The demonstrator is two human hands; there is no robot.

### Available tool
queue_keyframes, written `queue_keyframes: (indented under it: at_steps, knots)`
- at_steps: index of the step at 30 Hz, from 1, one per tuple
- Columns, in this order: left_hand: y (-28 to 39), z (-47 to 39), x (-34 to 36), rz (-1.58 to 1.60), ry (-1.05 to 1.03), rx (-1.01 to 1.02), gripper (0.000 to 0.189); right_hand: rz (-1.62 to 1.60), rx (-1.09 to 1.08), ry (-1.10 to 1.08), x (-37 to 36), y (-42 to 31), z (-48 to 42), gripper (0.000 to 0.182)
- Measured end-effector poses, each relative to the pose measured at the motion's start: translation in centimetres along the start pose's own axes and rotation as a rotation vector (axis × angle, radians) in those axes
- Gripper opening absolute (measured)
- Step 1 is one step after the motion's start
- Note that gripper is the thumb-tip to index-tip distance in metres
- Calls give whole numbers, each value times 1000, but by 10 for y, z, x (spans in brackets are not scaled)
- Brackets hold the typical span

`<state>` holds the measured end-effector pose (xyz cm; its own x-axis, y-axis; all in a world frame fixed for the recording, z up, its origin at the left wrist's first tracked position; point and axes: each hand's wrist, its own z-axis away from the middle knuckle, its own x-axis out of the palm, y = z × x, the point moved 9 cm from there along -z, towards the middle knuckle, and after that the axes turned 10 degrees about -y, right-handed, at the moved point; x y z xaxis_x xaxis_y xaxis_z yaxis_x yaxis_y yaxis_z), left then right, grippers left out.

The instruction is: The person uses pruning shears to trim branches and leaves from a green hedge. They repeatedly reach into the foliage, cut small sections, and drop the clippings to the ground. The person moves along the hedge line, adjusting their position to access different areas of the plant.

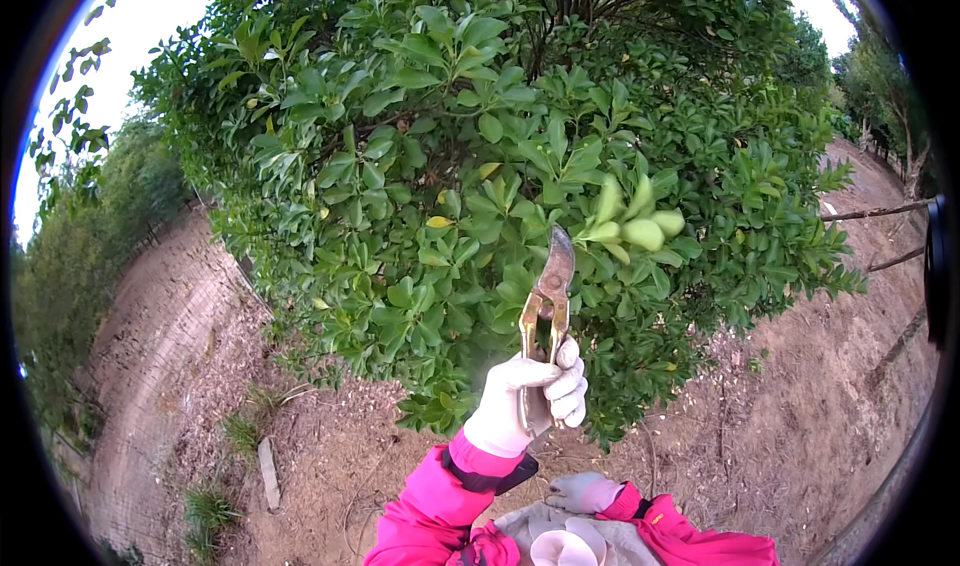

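Note:
My left hand [529, 393], in a pale glove, is raised in front of a dense leafy shrub [420, 281]. It grips the handles of a pair of worn bypass pruning shears [551, 296], with the blades pointing up against the foliage. Just right of the blade tip is a light green leafy sprig [637, 221], blurred; whether it is still attached cannot be told. Low before my body is my right hand [577, 492] in a greyish glove, next to grey cloth [525, 519]. Its fingers are partly hidden, so its hold is unclear.
A pale ruffled thing [570, 545] sits at my front. Bare soil with dry litter [322, 476] surrounds the shrub. To the left are grass tufts [210, 510], a short wooden board [268, 472] and wire mesh [120, 416]. Thin poles [874, 213] reach in from the right.

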<state>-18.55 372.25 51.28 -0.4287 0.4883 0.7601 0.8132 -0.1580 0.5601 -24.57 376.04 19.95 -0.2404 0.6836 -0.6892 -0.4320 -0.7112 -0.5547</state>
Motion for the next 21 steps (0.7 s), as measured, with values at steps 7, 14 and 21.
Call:
queue_keyframes:
  at_steps: [7,14,21]
  knots:
    - [-26,43,18,-340,-231,-546,62,73,-7,63,14,3,-23,52]
    - [78,42,59,-430,-163,-205,66,-25,63,3,-1,-19,-11,49]
    - [177,15,10,-685,97,-16,51,24,125,-34,-2,-26,-9,48]
